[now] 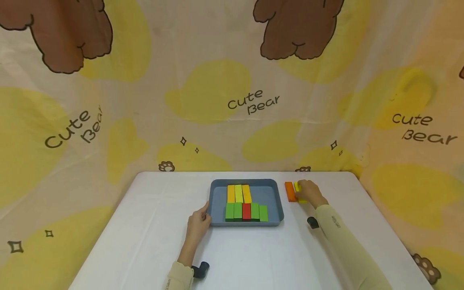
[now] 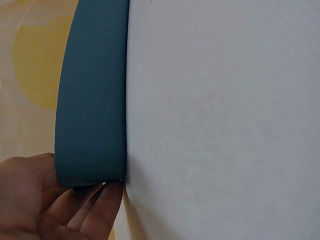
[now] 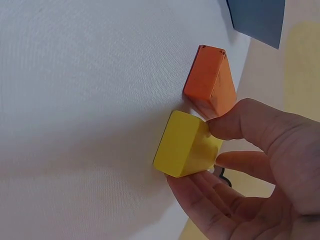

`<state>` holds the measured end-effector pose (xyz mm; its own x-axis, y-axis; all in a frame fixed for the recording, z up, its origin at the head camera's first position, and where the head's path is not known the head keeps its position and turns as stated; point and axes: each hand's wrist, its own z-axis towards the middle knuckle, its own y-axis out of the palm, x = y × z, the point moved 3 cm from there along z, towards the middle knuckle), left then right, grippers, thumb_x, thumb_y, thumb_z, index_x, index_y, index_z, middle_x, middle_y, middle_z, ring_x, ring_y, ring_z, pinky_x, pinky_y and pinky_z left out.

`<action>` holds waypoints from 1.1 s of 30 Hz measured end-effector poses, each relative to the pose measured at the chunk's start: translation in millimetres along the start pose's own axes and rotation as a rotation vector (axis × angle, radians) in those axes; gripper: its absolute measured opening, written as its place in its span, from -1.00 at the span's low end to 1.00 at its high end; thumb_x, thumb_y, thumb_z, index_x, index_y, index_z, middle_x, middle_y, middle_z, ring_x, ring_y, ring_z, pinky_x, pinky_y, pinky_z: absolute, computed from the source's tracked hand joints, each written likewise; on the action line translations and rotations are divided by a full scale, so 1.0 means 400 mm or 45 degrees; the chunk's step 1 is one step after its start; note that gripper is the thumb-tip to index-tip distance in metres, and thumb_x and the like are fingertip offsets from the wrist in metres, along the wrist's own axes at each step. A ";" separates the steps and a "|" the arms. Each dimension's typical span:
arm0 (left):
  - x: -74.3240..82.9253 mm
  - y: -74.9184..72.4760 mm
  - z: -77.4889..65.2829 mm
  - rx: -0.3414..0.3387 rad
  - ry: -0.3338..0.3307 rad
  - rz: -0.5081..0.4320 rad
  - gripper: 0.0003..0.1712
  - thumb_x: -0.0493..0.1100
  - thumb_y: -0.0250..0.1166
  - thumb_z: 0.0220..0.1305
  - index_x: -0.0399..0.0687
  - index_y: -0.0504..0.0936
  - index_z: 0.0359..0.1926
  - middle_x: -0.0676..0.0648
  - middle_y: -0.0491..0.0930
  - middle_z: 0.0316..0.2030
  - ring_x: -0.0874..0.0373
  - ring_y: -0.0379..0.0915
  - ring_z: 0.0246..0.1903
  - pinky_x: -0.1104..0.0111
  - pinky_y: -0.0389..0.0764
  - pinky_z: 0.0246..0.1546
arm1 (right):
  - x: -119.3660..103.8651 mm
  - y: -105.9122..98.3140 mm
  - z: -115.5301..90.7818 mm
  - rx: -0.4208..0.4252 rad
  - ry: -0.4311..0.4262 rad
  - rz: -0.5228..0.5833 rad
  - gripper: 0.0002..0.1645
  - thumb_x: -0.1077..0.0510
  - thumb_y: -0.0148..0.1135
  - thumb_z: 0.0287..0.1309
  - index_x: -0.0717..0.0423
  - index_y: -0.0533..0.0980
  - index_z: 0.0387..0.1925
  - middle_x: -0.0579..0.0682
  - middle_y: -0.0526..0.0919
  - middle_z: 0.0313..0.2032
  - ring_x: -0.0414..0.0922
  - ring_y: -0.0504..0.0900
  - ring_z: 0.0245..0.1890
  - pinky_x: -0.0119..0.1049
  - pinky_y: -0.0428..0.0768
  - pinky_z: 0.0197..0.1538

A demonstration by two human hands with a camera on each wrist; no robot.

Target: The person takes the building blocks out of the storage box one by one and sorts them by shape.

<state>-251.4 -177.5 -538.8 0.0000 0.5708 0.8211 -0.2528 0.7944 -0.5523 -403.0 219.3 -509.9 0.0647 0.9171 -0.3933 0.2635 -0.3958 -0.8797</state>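
At its left side, my left hand (image 1: 199, 219) holds the blue-grey tray (image 1: 273, 201). In the left wrist view its fingers (image 2: 102, 212) curl against the end of the tray's wall (image 2: 95, 100). My right hand (image 1: 309, 192) pinches a yellow block (image 3: 182, 145) between thumb and fingers, over the white table right of the tray. Beside it lies an orange block (image 3: 210, 77), also in the head view. Inside the tray, a front row of green blocks (image 1: 237, 211) has one red block (image 1: 246, 211) in its middle. Behind them stand two orange-yellow blocks (image 1: 231, 194) around a yellow-green block (image 1: 238, 193).
The white table (image 1: 156, 233) carries the tray near its back edge. A patterned cloth (image 1: 203, 133) with bear prints hangs behind and at both sides. Black wrist cameras (image 1: 201, 270) sit on both wrists.
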 end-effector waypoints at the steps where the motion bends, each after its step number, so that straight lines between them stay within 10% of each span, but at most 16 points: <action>1: 0.001 0.000 0.000 0.007 0.009 0.001 -0.42 -0.35 0.12 0.19 -0.27 0.45 0.29 -0.35 0.49 0.18 -0.23 0.50 0.14 0.11 0.64 -0.01 | -0.001 -0.001 -0.001 -0.001 0.003 -0.001 -0.26 0.15 0.30 0.17 0.39 0.31 0.31 0.41 0.42 0.22 0.24 0.44 0.08 0.23 0.39 0.29; 25: 0.006 0.000 0.001 -0.001 0.019 -0.021 -0.43 -0.37 0.12 0.22 -0.25 0.45 0.29 -0.33 0.49 0.18 -0.21 0.50 0.15 0.13 0.63 0.01 | -0.008 -0.017 -0.008 -0.004 0.004 -0.070 -0.29 0.10 0.24 0.24 0.39 0.31 0.31 0.40 0.43 0.21 0.22 0.46 0.05 0.19 0.42 0.28; 33: 0.007 -0.002 -0.005 0.005 0.008 -0.026 -0.43 -0.38 0.12 0.22 -0.26 0.45 0.29 -0.35 0.49 0.19 -0.22 0.51 0.14 0.14 0.64 0.00 | -0.085 -0.050 -0.040 0.181 -0.205 -0.095 -0.42 0.09 0.16 0.29 0.37 0.42 0.23 0.39 0.48 0.20 0.32 0.43 0.21 0.20 0.38 0.30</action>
<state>-249.2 -176.2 -536.2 0.0111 0.5555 0.8315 -0.2562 0.8054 -0.5346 -394.9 196.9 -474.8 -0.1071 0.9294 -0.3532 0.1227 -0.3402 -0.9323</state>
